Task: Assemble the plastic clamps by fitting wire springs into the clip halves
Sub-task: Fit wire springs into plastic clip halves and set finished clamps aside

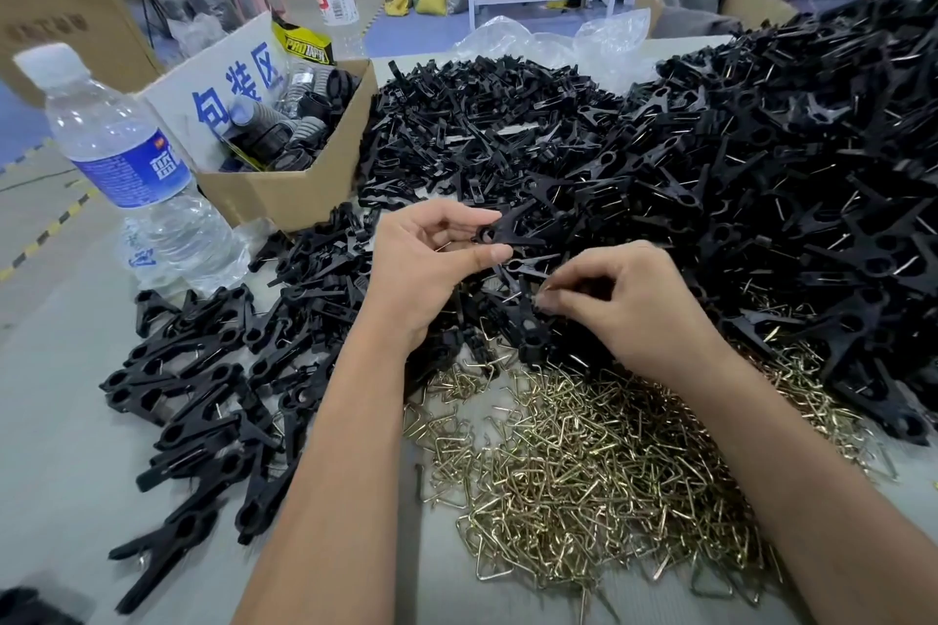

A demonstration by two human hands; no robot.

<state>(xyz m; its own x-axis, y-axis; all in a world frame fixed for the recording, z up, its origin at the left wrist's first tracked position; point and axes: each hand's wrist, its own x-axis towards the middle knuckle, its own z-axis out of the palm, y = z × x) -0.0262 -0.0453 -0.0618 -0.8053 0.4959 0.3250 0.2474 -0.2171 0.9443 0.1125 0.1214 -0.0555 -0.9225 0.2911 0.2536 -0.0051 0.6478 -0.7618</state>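
Warehouse clutter fills the background: cartons, sacks, a metal rack. Up close, a grey table [61,371] is nearly buried. Black clip halves [482,127] are heaped across the back and right, a loose mound of brass-coloured springs [583,462] lies nearest the person, and what look like finished clamps [203,386] are spread to the left. A carton [299,188] and a water bottle [116,142] stand at the left edge.

The left hand [431,259] pinches a clamp [502,231] between thumb and fingertips, raised just over the pile; a thin wire end shows beside the thumb, though whether the spring is seated is unclear. The right hand [624,299] hangs low over the parts with fingers curled and tips drawn together, apparently pinching something small; what it grips is too hidden to name.

My judgement is that the main risks are these:

- The pinch on the clamp is light and near the pivot. If a spring leg is forced in at an angle, the halves may twist apart or the wire may snap free and flick into the heap.
- Springs tangle easily, so lifting one may drag several along.
- Parts, springs and finished clamps touch at their edges, so a dropped piece could vanish among the look-alikes.
- The bottle stands near the left elbow's path.
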